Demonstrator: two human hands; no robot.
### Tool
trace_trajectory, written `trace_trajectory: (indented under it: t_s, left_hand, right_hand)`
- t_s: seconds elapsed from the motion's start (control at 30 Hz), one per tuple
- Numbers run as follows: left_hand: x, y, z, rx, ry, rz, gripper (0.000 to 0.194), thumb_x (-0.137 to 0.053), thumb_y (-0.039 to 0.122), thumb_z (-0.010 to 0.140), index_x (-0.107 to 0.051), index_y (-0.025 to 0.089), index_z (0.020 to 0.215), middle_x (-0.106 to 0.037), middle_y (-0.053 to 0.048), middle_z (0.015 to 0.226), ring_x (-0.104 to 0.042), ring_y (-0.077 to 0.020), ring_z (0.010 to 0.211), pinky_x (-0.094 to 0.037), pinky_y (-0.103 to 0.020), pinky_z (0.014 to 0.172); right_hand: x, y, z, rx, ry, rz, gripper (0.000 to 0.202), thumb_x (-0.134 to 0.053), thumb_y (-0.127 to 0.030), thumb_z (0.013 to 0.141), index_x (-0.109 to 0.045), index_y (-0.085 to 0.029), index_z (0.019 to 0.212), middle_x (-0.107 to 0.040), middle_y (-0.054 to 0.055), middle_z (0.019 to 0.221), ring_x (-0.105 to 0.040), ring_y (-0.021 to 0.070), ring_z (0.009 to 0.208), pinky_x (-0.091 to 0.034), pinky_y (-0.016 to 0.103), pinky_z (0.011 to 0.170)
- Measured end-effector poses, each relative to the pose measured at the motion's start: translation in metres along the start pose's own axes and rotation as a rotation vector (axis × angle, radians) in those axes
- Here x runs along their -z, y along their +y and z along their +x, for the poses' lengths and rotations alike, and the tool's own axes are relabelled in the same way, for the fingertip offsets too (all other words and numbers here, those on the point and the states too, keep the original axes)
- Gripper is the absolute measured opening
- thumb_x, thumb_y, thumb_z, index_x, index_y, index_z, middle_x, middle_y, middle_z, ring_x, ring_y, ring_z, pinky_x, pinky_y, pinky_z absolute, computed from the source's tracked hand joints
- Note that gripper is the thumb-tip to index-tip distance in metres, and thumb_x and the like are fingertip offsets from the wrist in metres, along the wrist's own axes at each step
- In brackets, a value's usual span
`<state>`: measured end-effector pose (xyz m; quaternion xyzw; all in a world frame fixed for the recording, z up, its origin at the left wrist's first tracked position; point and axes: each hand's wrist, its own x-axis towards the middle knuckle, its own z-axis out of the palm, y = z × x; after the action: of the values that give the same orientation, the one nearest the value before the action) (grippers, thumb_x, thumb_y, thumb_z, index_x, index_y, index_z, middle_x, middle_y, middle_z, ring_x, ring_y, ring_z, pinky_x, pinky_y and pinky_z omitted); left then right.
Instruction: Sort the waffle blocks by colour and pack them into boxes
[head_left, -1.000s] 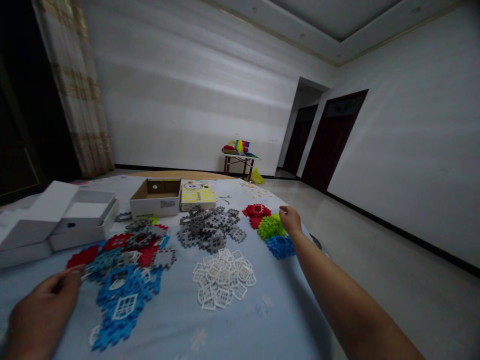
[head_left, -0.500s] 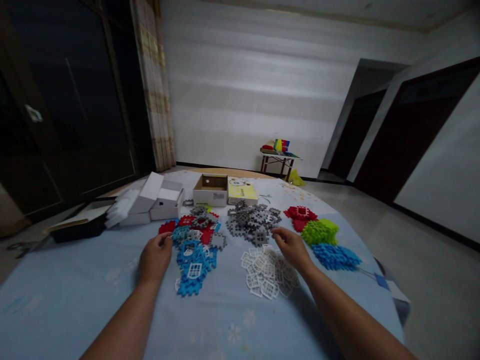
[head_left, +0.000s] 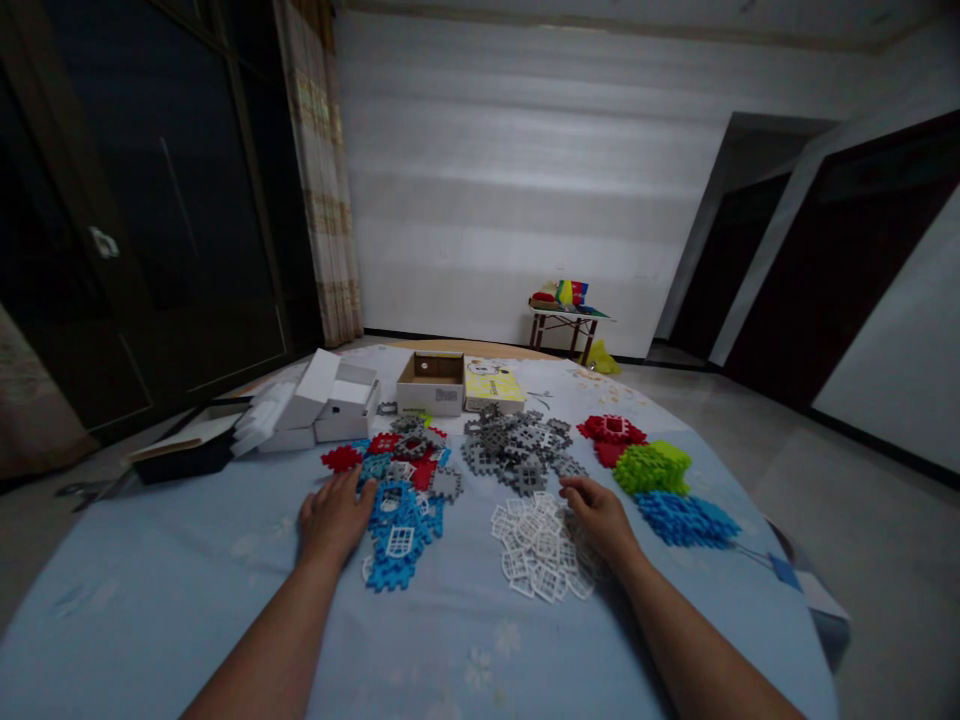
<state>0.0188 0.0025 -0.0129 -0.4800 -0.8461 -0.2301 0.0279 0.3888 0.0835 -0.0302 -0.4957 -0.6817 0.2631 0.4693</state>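
Observation:
My left hand [head_left: 336, 515] rests at the left edge of the mixed pile, its spread fingers beside blue pieces [head_left: 397, 530] and a red piece [head_left: 341, 458]. Nothing shows in its grasp. My right hand [head_left: 602, 513] is at the upper right of the white window-like pieces [head_left: 541, 545], with its fingers curled together; whether they hold anything is too small to tell. Between the hands, farther back, lies a heap of grey pieces [head_left: 517, 445], and a loose grey piece [head_left: 570, 467] lies just beyond my right fingertips.
Red [head_left: 611, 430], green [head_left: 654, 468] and blue stacks [head_left: 686, 520] lie on the right. Behind the piles stand an open box [head_left: 431, 385] and a yellow lid [head_left: 493, 385]. White boxes [head_left: 322, 395] and a black box [head_left: 184, 455] are at the back left.
My left hand has moved right and its fingers have spread by the mixed pile. A grey piece now lies apart near my right fingertips. The view has shifted slightly left.

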Motion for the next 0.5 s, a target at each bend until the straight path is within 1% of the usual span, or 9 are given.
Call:
trace_trajectory:
  t_s: [0.1, 0.2, 0.37, 0.5]
  left_hand:
    - [0.006, 0.003, -0.003, -0.002, -0.026, 0.020, 0.053, -0.026, 0.045, 0.085, -0.052, 0.018, 0.123, -0.054, -0.010, 0.130, -0.046, -0.0257, 0.121, -0.028, -0.042, 0.102]
    - [0.011, 0.011, -0.011, -0.015, -0.051, 0.039, 0.053, -0.026, 0.045, 0.085, -0.054, 0.018, 0.121, -0.056, -0.011, 0.128, -0.048, -0.0260, 0.119, -0.031, -0.041, 0.099]
    - [0.018, 0.028, -0.024, -0.089, -0.106, 0.069, 0.053, -0.034, 0.049, 0.081, -0.057, 0.018, 0.118, -0.061, -0.013, 0.121, -0.053, -0.0279, 0.113, -0.035, -0.042, 0.095]
    - [0.032, 0.033, -0.025, -0.103, -0.160, 0.076, 0.050, -0.039, 0.051, 0.077, -0.062, 0.022, 0.111, -0.067, -0.011, 0.111, -0.058, -0.0292, 0.105, -0.039, -0.043, 0.089]
  right_hand:
    - [0.002, 0.002, 0.001, -0.011, -0.011, 0.020, 0.028, -0.050, -0.036, 0.075, -0.067, -0.018, 0.089, -0.070, 0.006, 0.080, -0.064, 0.0215, 0.076, -0.049, 0.033, 0.072]
    - [0.005, 0.002, 0.001, -0.003, -0.015, 0.024, 0.028, -0.050, -0.035, 0.074, -0.067, -0.017, 0.088, -0.070, 0.006, 0.080, -0.064, 0.0213, 0.076, -0.048, 0.033, 0.071]
    - [0.008, 0.000, 0.000, 0.011, -0.005, 0.028, 0.027, -0.051, -0.035, 0.074, -0.067, -0.018, 0.086, -0.070, 0.006, 0.078, -0.064, 0.0213, 0.073, -0.049, 0.032, 0.068]
    - [0.010, 0.003, 0.001, 0.023, -0.002, 0.061, 0.026, -0.051, -0.034, 0.074, -0.067, -0.019, 0.087, -0.070, 0.006, 0.080, -0.064, 0.0215, 0.076, -0.049, 0.032, 0.070]
